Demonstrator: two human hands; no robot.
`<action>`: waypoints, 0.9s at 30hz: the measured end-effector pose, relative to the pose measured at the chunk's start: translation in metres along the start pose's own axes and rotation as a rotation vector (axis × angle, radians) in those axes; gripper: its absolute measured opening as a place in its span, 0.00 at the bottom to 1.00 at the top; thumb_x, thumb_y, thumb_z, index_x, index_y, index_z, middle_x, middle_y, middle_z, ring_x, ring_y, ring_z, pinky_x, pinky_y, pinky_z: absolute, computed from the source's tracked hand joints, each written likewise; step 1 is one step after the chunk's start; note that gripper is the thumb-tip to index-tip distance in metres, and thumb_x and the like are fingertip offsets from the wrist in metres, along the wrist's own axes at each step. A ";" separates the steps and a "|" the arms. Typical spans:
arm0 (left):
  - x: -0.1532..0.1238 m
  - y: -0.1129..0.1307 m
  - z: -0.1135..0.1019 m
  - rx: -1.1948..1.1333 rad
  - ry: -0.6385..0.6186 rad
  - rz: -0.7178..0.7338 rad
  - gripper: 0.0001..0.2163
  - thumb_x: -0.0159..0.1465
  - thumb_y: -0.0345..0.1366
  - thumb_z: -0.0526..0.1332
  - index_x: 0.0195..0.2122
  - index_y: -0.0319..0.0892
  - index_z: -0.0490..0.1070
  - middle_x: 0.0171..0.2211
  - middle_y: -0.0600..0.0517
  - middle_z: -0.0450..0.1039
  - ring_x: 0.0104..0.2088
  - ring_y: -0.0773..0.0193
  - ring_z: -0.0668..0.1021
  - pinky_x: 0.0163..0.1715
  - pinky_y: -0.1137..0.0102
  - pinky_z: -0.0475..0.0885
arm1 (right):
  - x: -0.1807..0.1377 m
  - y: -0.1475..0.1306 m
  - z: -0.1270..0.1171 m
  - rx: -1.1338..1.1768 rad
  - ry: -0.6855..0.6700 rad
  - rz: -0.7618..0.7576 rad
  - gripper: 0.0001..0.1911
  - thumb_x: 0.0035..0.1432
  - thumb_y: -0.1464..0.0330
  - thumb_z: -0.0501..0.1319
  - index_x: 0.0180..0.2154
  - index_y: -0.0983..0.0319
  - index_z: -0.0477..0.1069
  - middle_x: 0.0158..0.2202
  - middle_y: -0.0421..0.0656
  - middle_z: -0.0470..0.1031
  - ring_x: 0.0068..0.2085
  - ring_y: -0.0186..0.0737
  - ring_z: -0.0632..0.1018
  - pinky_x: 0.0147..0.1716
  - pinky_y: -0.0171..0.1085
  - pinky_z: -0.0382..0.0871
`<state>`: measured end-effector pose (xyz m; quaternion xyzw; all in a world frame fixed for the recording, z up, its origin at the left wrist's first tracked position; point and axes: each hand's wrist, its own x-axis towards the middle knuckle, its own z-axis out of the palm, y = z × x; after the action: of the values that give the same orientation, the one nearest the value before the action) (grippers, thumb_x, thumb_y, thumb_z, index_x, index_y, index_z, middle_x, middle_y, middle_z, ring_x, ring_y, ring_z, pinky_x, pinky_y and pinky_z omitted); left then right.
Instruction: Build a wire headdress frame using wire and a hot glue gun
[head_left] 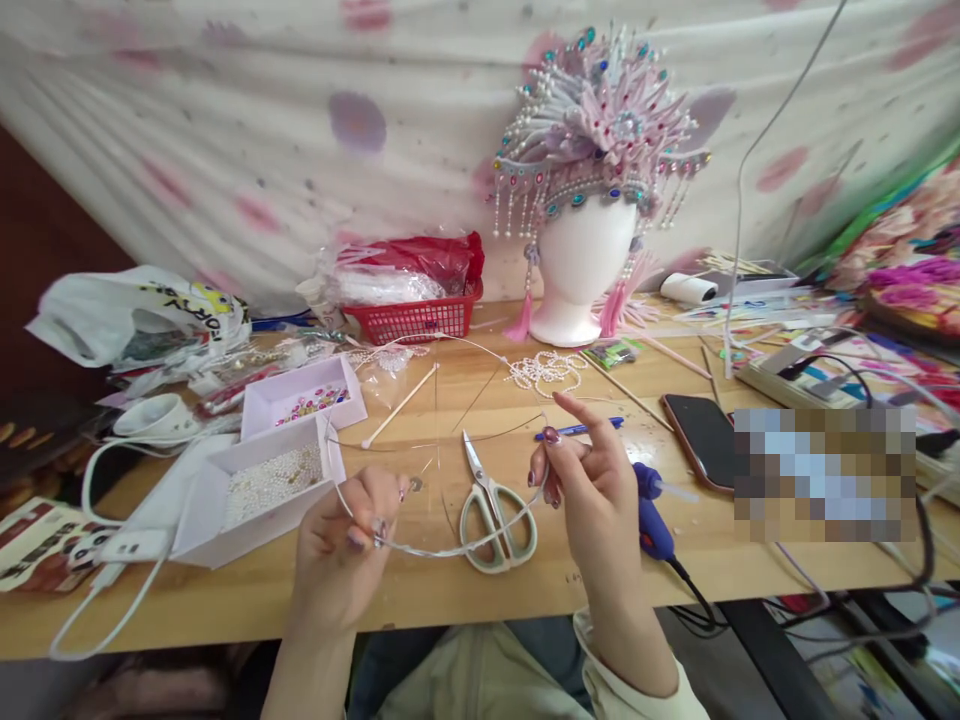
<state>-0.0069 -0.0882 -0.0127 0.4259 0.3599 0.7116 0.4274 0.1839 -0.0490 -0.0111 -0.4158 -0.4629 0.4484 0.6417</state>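
Observation:
A large thin white wire hoop (442, 551) is held up over the table, with fine strands crossing inside it. My left hand (352, 540) pinches its lower left side between thumb and fingers. At the hoop's right side, the thumb and curled fingers of my right hand (592, 480) close on the wire, while the index finger stretches up and away. Behind the hoop's lower edge lie scissors (487, 490) with pale handles, blades slightly apart. A blue pen (581, 429) lies just beyond my right hand, and a blue glue gun (654, 520) is to its right.
White boxes of pearl beads (274, 482) and coloured gems (315, 405) stand on the left. Behind are a red basket (416, 318), a bead string (547, 372) and a foam head (581, 265) wearing a beaded headdress (600, 130). A phone (701, 440) and power strip (795, 375) lie right.

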 end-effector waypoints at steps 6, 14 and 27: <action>0.002 -0.003 0.007 -0.065 0.078 -0.027 0.21 0.49 0.53 0.76 0.19 0.44 0.69 0.18 0.59 0.58 0.21 0.70 0.61 0.32 0.68 0.67 | -0.009 0.009 -0.001 -0.035 0.035 -0.009 0.16 0.68 0.58 0.57 0.52 0.59 0.68 0.23 0.34 0.70 0.21 0.31 0.68 0.20 0.30 0.63; 0.004 -0.006 0.015 -0.007 0.105 -0.031 0.23 0.47 0.54 0.76 0.18 0.43 0.69 0.18 0.57 0.59 0.22 0.68 0.64 0.26 0.71 0.64 | -0.041 0.004 0.001 -0.278 -0.088 -0.291 0.12 0.68 0.60 0.59 0.49 0.56 0.76 0.25 0.38 0.70 0.24 0.35 0.71 0.24 0.34 0.66; -0.009 -0.010 0.021 0.039 0.055 0.029 0.15 0.54 0.44 0.75 0.22 0.41 0.73 0.23 0.55 0.71 0.27 0.68 0.74 0.32 0.72 0.72 | -0.040 0.014 -0.002 -0.405 -0.152 -0.317 0.06 0.66 0.65 0.62 0.38 0.59 0.76 0.24 0.39 0.75 0.23 0.33 0.74 0.21 0.30 0.69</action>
<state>0.0180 -0.0897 -0.0161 0.4196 0.3793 0.7221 0.3983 0.1766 -0.0841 -0.0333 -0.4234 -0.6493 0.2704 0.5710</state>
